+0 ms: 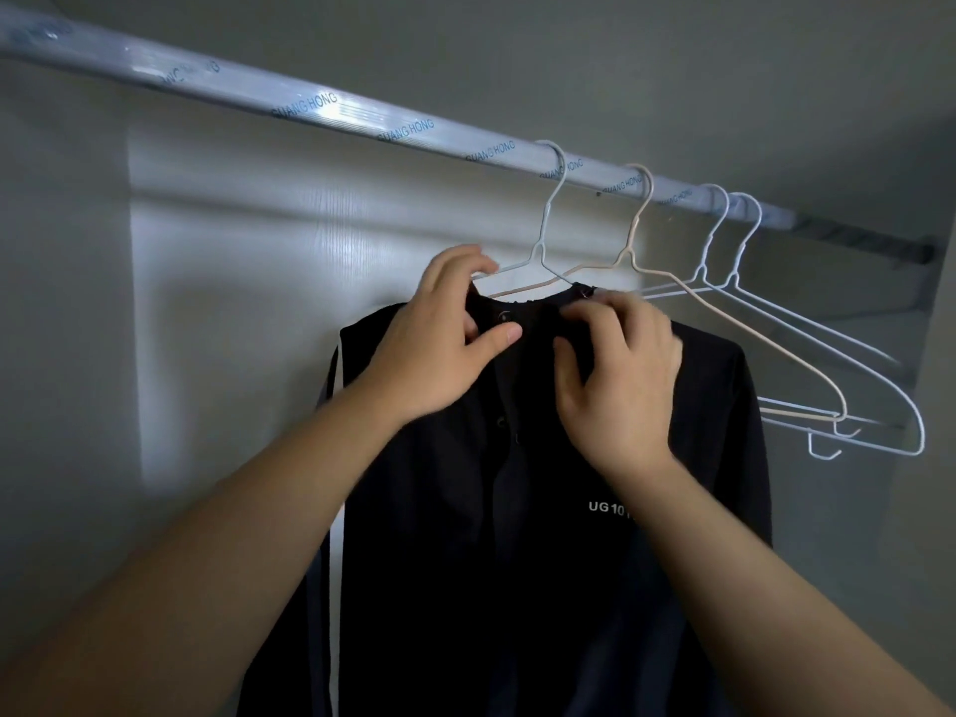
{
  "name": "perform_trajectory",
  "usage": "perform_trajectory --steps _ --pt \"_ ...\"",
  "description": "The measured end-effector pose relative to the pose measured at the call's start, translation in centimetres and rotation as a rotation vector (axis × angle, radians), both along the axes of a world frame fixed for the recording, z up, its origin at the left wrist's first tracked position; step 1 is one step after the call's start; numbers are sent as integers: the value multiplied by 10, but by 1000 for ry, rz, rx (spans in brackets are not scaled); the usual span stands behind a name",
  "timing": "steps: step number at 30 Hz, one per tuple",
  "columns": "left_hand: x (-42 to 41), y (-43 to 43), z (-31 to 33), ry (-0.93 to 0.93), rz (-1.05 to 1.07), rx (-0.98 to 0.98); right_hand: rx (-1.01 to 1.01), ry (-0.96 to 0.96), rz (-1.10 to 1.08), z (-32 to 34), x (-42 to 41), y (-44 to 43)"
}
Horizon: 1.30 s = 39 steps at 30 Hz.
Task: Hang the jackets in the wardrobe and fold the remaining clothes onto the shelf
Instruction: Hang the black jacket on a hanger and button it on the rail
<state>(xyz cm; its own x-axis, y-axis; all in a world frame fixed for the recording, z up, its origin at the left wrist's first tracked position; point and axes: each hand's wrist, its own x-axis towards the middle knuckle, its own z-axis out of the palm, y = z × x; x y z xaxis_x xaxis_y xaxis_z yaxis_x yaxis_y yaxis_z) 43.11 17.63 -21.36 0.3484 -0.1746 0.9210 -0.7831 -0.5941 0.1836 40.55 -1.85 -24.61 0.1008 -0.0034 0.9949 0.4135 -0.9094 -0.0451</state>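
A black jacket with a white side stripe and white chest lettering hangs on a pale wire hanger hooked over the wardrobe rail. My left hand grips the collar on the left side, thumb across the front and fingers curled over the top by the hanger's arm. My right hand pinches the collar fabric on the right side with curled fingers. Both forearms reach up from the bottom of the view. The jacket's lower part runs out of the frame.
Three bare wire hangers, one beige and two white, hang on the rail to the right of the jacket. The wardrobe's back wall lies behind, a side wall at far right. The rail's left stretch carries nothing.
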Motion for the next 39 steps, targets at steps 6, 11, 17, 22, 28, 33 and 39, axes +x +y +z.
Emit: perform_trajectory --steps 6,11,17,22,28,33,39 --pt "7 -17 -99 139 133 -400 186 280 168 -85 1 15" --pt "16 -30 -127 299 320 -281 346 453 207 -107 1 32" --pt "26 -30 -127 324 270 -285 346 409 115 -88 10 46" --pt "28 -30 -132 257 194 -406 520 360 376 -78 8 42" --pt "19 -49 -127 315 118 -458 683 464 614 -80 1 26" --pt "16 -59 -122 331 12 -452 736 505 673 -75 2 18" --pt "17 -65 -123 556 -272 -612 748 571 723 -71 4 11"
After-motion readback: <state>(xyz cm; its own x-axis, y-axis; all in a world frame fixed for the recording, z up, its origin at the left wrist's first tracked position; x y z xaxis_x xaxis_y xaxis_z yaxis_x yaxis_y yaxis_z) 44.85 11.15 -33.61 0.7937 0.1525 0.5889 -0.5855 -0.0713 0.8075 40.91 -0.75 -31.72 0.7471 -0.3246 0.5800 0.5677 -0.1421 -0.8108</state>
